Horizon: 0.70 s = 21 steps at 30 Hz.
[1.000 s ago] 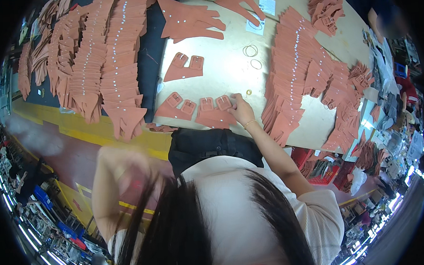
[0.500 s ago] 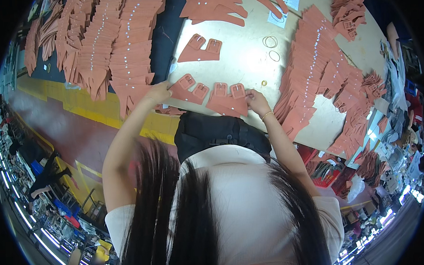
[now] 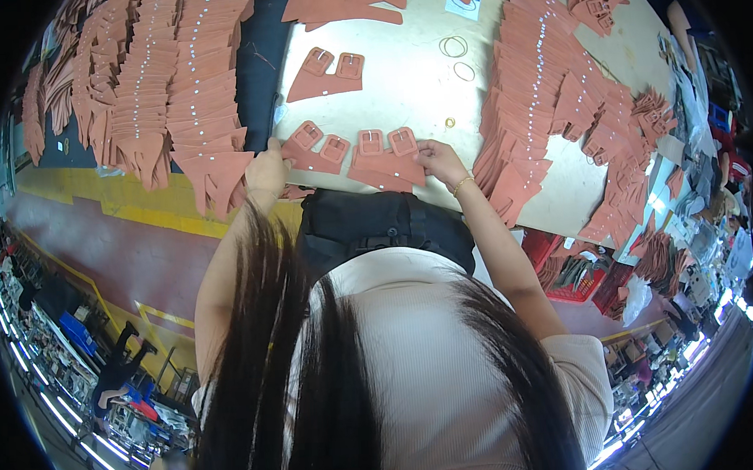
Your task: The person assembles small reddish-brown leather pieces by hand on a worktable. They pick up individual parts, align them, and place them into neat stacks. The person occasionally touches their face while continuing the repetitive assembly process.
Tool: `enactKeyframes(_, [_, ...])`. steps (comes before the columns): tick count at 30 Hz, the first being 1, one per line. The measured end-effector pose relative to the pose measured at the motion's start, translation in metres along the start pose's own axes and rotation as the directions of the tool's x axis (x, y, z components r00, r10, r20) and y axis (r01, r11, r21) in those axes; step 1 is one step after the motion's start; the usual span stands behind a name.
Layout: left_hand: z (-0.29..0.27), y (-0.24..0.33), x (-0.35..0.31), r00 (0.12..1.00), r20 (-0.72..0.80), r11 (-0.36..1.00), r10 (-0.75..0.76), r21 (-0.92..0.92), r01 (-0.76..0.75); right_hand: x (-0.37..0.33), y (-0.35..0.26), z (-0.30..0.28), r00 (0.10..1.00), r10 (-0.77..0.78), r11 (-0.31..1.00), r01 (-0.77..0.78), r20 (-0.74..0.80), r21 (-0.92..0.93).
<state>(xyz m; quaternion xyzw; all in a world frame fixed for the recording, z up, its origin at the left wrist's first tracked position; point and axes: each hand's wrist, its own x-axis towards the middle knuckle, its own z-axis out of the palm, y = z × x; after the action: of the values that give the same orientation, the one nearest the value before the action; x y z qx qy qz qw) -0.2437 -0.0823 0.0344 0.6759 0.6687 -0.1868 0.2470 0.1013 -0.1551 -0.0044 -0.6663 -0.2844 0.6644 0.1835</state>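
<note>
Two orange-brown leather pieces, each with two square covered buckles, lie by the table's near edge. My left hand (image 3: pixel 267 171) is closed at the outer end of the left buckled leather piece (image 3: pixel 314 159), thumb and finger pinching its edge. On the other side, my right hand (image 3: pixel 442 161) pinches the outer end of the right buckled leather piece (image 3: pixel 386 169). The inner ends of the two pieces lie close together. Farther back, a third buckled leather piece (image 3: pixel 326 83) rests flat on the table (image 3: pixel 412 82).
Long overlapping rows of leather pieces (image 3: pixel 204 91) fill the left side, on a dark surface. Another overlapping row (image 3: pixel 526 94) runs along the right. Rubber bands (image 3: pixel 453 47) lie beyond my right hand. A red crate (image 3: pixel 582 285) stands below the table at right. A black bag (image 3: pixel 376 222) is at my waist.
The whole view has shifted, so the table and pieces appear farther left and slightly higher. Both hands stay at the outer ends of the two near pieces; my left elbow has drawn in.
</note>
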Motion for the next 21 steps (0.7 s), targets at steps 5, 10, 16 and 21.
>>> enactKeyframes(5, [-0.001, 0.003, -0.004, 1.000, -0.007, 0.999, 0.015, 0.044, -0.014, 0.010, -0.003, -0.008, 0.947, -0.301, 0.944, 0.279, -0.109, -0.177])
enactKeyframes(10, [-0.003, 0.006, -0.012, 0.994, -0.106, 0.999, 0.029, 0.048, -0.024, 0.017, -0.012, -0.020, 0.981, -0.045, 0.998, 0.051, -0.189, 0.023])
enactKeyframes(16, [-0.004, 0.004, -0.019, 0.994, -0.098, 0.996, -0.042, -0.085, 0.034, 0.014, -0.017, -0.022, 0.983, 0.074, 0.963, -0.026, -0.169, 0.269])
enactKeyframes(21, [-0.001, -0.002, -0.012, 0.993, 0.005, 0.979, -0.119, -0.164, 0.119, 0.014, -0.017, -0.024, 0.985, 0.077, 0.949, -0.024, -0.157, 0.316])
